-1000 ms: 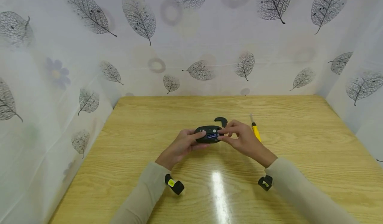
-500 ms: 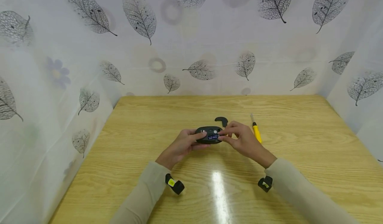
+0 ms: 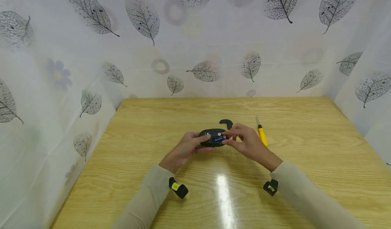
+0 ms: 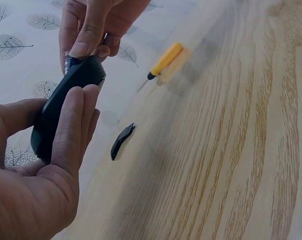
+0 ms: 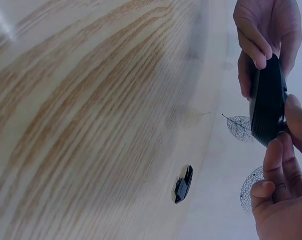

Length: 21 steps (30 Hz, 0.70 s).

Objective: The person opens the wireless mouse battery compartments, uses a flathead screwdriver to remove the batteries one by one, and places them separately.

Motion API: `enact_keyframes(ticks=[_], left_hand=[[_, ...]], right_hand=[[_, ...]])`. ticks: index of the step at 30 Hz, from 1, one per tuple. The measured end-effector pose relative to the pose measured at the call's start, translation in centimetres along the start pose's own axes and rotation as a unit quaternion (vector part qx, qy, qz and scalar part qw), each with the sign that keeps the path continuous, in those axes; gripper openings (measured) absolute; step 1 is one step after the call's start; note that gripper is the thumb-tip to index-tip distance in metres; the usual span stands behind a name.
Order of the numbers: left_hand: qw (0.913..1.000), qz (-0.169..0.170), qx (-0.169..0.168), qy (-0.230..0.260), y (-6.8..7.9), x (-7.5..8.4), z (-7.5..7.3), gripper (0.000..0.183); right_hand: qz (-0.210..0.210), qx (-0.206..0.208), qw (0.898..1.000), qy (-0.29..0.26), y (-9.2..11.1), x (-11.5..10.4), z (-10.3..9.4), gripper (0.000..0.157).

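Observation:
A black computer mouse (image 3: 203, 133), underside up, is held above the table in my left hand (image 3: 184, 149), the thumb lying across its underside. In its uncovered compartment lies a dark blue battery (image 3: 217, 139), its right end tipped up out of the slot. My right hand (image 3: 248, 144) pinches that end between thumb and fingers. From the left wrist view, the battery (image 4: 68, 61) shows beside the right thumb, over the edge of the mouse (image 4: 58, 107). The right wrist view shows mainly the mouse's side (image 5: 267, 102); the battery is hidden there.
Just behind the mouse, a curved black battery cover (image 3: 226, 123) lies on the wooden table (image 3: 146, 120). A screwdriver with a yellow handle (image 3: 262, 136) lies to the right of my right hand. A leaf-patterned curtain (image 3: 207, 45) surrounds the table's back and sides.
The battery's right end has risen slightly between my right thumb and fingers. My left hand and the mouse have stayed nearly still.

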<state>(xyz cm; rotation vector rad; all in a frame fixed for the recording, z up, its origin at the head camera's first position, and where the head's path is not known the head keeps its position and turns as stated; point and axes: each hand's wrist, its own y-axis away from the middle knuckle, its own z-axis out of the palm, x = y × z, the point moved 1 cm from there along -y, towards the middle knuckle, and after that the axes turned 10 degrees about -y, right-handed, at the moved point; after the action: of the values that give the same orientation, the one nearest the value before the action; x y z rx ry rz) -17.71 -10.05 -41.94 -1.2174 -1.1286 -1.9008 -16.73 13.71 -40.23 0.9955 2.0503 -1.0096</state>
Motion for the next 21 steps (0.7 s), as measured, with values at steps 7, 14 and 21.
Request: enact_keyframes(ticks=[7, 14, 21], left_hand=[[1.0000, 0.000, -0.003, 0.002, -0.07, -0.09, -0.10, 0.051], [1.0000, 0.002, -0.004, 0.003, -0.14, -0.14, -0.22, 0.050], [1.0000, -0.002, 0.004, 0.005, 0.01, -0.16, -0.38, 0.050]], right_hand=[[0.001, 0.001, 1.000, -0.006, 0.02, 0.01, 0.07, 0.014], [-0.001, 0.003, 1.000, -0.005, -0.08, -0.11, -0.03, 0.014], [-0.014, 0.014, 1.000, -0.016, -0.23, -0.31, -0.35, 0.014]])
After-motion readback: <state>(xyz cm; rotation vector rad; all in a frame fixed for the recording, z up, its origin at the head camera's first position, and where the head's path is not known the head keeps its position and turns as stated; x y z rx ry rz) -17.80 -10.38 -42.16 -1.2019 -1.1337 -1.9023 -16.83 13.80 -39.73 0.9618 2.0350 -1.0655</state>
